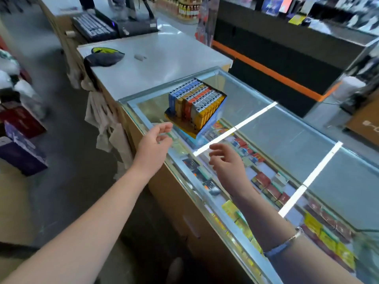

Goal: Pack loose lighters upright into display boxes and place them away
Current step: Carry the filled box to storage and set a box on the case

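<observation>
Both forearms reach in from the bottom edge, nearest the lens; the left hand (pixel 156 138) hangs at about 9 o'clock from the frame's centre, fingers loosely curled and a little apart, gripping nothing; the right hand (pixel 226 160) floats at roughly 5 o'clock from it, fingers relaxed and spread, likewise holding nothing, with a bracelet (pixel 295 235) further down that arm.

Beneath them the glass display counter (pixel 287 128) runs from the middle of the view toward 4 o'clock; small coloured packets (pixel 266 185) lie in rows under its top, too blurred to read; bright strips of reflected light cross the glass.

At 11 o'clock from the counter a white countertop (pixel 164 58) adjoins it; a dark pouch with a yellow-green lining (pixel 104 56) rests on its left part; beyond, at 12 o'clock, sits a keyboard (pixel 92 27).

On the glass, at 12 o'clock from the two hands and apart from both, stands the display box (pixel 213 117), blue-sided with a yellow front lip; the lighters (pixel 196 99) are packed upright inside it in tight rows of blue, yellow, orange and red bodies with grey tops; the box appears tilted back, so the rows step upward toward the rear.
</observation>
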A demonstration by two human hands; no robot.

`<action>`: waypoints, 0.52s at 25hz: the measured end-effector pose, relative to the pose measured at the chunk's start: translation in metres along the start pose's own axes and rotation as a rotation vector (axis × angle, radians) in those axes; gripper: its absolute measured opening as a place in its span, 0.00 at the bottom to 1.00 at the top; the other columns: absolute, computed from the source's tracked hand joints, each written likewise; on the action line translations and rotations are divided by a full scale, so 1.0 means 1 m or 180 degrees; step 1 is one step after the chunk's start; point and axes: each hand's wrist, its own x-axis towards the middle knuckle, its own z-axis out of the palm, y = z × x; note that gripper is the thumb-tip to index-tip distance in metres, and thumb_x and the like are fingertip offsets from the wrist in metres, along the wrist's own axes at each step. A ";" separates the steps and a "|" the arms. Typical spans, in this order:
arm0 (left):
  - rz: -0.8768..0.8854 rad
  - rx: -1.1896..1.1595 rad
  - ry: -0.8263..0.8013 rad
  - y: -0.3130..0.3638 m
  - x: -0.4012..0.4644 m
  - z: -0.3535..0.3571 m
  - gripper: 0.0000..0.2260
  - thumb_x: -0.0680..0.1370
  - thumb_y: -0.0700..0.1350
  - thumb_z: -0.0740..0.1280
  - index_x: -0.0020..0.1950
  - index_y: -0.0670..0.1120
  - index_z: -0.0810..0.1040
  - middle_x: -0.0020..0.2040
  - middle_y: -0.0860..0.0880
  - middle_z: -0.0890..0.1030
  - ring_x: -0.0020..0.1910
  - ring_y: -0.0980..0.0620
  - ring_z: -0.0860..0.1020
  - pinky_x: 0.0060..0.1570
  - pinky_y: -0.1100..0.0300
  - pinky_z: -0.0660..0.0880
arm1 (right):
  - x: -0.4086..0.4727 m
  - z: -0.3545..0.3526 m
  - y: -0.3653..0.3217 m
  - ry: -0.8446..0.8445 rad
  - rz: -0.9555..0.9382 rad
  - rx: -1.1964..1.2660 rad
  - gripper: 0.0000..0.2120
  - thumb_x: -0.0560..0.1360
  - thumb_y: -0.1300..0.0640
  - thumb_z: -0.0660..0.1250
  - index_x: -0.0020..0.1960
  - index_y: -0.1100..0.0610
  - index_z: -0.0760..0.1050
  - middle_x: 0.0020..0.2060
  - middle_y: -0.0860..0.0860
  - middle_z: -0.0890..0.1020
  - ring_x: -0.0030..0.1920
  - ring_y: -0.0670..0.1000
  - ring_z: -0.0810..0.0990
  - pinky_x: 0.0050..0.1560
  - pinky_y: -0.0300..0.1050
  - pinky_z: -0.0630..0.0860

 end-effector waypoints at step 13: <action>-0.0559 0.0365 -0.0362 -0.045 0.146 0.030 0.20 0.73 0.34 0.62 0.61 0.52 0.70 0.55 0.49 0.77 0.55 0.48 0.74 0.52 0.57 0.68 | 0.141 0.018 0.000 0.0537 0.0942 0.0819 0.22 0.80 0.44 0.50 0.73 0.47 0.58 0.68 0.51 0.69 0.66 0.55 0.68 0.62 0.50 0.68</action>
